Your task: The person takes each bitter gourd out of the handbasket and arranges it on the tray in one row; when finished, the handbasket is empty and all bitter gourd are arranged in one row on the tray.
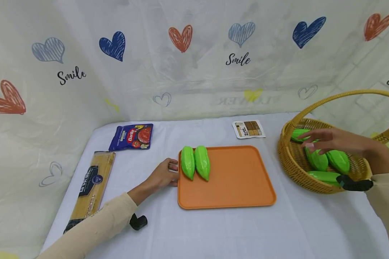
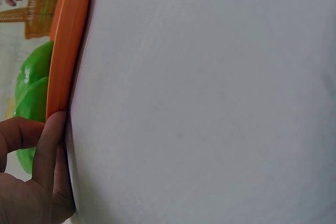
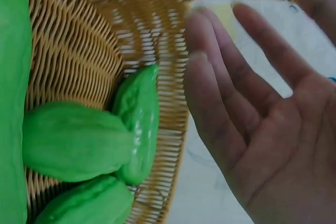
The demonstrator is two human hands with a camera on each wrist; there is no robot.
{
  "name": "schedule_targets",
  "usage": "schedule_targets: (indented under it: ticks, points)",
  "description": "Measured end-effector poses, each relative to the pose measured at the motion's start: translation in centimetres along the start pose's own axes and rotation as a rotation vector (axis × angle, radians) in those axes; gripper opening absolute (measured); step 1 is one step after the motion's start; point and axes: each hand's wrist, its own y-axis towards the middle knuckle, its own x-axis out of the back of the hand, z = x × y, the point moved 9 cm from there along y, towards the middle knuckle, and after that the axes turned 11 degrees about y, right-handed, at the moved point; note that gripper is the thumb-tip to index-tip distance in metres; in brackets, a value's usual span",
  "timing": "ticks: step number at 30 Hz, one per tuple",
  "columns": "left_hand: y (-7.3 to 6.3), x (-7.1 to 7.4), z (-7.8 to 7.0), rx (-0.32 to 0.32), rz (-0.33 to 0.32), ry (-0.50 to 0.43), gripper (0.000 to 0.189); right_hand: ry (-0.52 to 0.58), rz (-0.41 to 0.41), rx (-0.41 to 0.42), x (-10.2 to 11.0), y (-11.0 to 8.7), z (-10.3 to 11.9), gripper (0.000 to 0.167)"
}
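Observation:
An orange tray (image 1: 236, 176) lies mid-table. Two glossy green ridged fruits (image 1: 188, 162), pointed at one end and shaped like star fruit, lie side by side along its left part. My left hand (image 1: 163, 174) holds the tray's left edge, its fingertips right at the rim in the left wrist view. On the right, a wicker basket (image 1: 306, 181) contains several more green ridged fruits (image 3: 79, 140). My right hand (image 1: 337, 142) is over the basket with its fingers loosely extended, and the right wrist view shows nothing in its palm.
A spaghetti pack (image 1: 92, 187) lies at the left, with a blue Barilla pouch (image 1: 132, 136) behind it. Beyond the tray lies a small white and brown packet (image 1: 249, 129). The basket's tall arched handle (image 1: 350, 92) rises behind my right hand. A heart-printed sheet (image 1: 194, 82) hangs behind the table.

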Motion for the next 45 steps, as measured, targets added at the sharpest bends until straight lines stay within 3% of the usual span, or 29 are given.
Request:
schedule_targets:
  ticks: [5,16,24,34,45]
  points:
    - [-0.1,0.1,-0.1,0.002,0.000,0.002,0.060,-0.104,-0.070,-0.048,1.4,0.3,-1.1,0.050]
    - [0.0,0.2,-0.1,0.007,0.000,0.018,0.061,-0.168,-0.116,-0.137,3.0,0.9,-4.1,0.067]
    - [-0.1,0.2,-0.2,0.004,-0.005,0.000,0.061,-0.201,-0.096,-0.196,3.1,1.2,-5.7,0.076]
    - [-0.4,0.3,-0.4,0.003,-0.005,0.011,0.060,-0.230,-0.139,-0.162,3.1,1.6,-5.8,0.072]
    - [-0.4,0.1,-0.2,0.009,0.000,-0.005,0.059,-0.422,-0.144,-0.139,2.9,2.2,-6.1,0.073]
